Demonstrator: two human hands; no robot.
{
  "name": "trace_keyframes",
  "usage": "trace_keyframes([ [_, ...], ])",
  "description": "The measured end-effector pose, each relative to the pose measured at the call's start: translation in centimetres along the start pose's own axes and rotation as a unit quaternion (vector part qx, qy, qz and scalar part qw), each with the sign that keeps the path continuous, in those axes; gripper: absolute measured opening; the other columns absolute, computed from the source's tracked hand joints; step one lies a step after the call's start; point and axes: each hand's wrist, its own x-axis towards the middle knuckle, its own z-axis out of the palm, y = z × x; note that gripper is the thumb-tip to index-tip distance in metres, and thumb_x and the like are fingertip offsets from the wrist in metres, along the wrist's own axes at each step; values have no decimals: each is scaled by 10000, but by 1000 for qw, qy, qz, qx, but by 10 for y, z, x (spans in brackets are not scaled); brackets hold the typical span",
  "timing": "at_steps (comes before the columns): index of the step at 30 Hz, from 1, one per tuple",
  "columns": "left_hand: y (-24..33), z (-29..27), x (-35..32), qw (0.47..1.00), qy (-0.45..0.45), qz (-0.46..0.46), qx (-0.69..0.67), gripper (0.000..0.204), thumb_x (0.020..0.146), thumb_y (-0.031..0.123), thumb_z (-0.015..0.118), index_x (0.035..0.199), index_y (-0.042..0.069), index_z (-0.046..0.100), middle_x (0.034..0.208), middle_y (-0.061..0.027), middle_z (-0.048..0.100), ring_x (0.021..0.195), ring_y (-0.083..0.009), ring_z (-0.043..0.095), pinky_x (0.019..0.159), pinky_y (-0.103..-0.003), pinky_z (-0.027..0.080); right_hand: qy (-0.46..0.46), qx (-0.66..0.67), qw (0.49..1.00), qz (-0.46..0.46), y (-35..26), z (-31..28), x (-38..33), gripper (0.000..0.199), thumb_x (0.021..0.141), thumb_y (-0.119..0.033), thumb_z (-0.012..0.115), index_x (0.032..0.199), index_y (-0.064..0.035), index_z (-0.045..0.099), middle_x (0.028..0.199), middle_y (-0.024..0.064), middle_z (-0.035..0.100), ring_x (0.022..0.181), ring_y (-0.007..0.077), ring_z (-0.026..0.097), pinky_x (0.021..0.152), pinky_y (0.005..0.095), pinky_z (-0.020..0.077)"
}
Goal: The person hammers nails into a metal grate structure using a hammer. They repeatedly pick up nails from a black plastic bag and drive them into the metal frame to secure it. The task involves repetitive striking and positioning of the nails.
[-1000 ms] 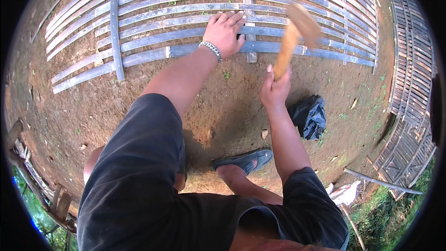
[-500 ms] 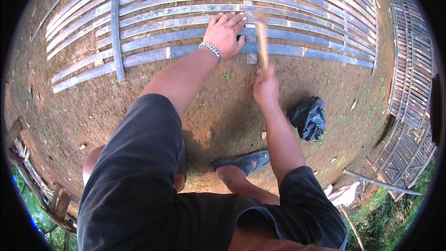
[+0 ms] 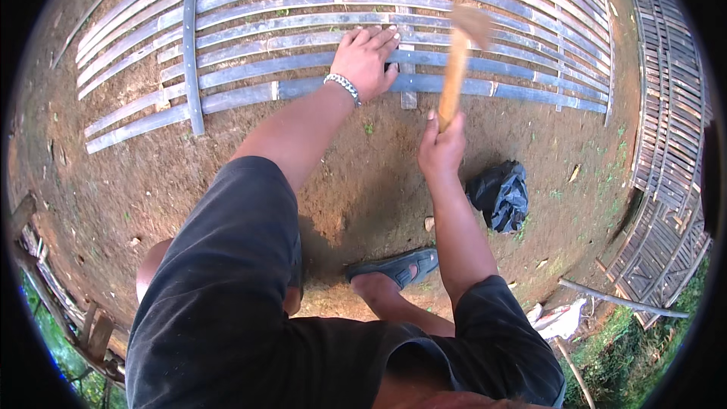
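My right hand (image 3: 441, 148) is wrapped round the light wooden handle of a hammer (image 3: 454, 79). The hammer's head is blurred by motion and stands above the slats, right of a crosspiece. On the split-bamboo panel (image 3: 303, 60), my left hand (image 3: 366, 60) lies with its fingers stretched over the nearer slats. A bracelet (image 3: 342, 85) circles that wrist. Just right of my left fingers, a short wooden crosspiece (image 3: 408, 98) runs across the slats, its near end sticking out past the panel's edge.
A black plastic bag (image 3: 501, 195) sits on the bare soil right of my right forearm. Another slatted bamboo panel (image 3: 666, 106) stands along the right side. A pole (image 3: 621, 298) and a white sack (image 3: 559, 320) lie at the lower right. My sandalled foot (image 3: 397, 269) is below.
My right hand has swung the hammer a little to the right, and its head now shows farther from the crosspiece. My left hand stays on the slats.
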Motion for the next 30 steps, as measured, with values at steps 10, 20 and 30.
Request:
trace_keyframes([
  [10,3,4,-3,1000,0,-5,-16,568,920,371,632,1431,125,598,1505,-9,559,1377,-213,488,1193,-451,325,-51,-64,995,50,12,-10,-6,388,1002,-220,605,1288,-11,449,938,332,673,875,557,645,751,601,499],
  [20,1,1,-3,1000,14,0,-17,554,902,361,652,1395,110,627,1497,-22,567,1363,-224,496,1177,-439,331,-166,-135,975,62,19,-31,-11,371,1000,-206,590,1304,-35,463,962,329,681,941,537,653,809,612,508],
  [30,5,2,0,999,-10,-16,-34,583,895,342,654,1434,129,590,1524,-22,545,1396,-230,471,1203,-452,307,-182,-95,979,9,102,-107,-131,551,956,-104,620,1466,-65,415,1180,297,619,1070,504,615,883,566,505],
])
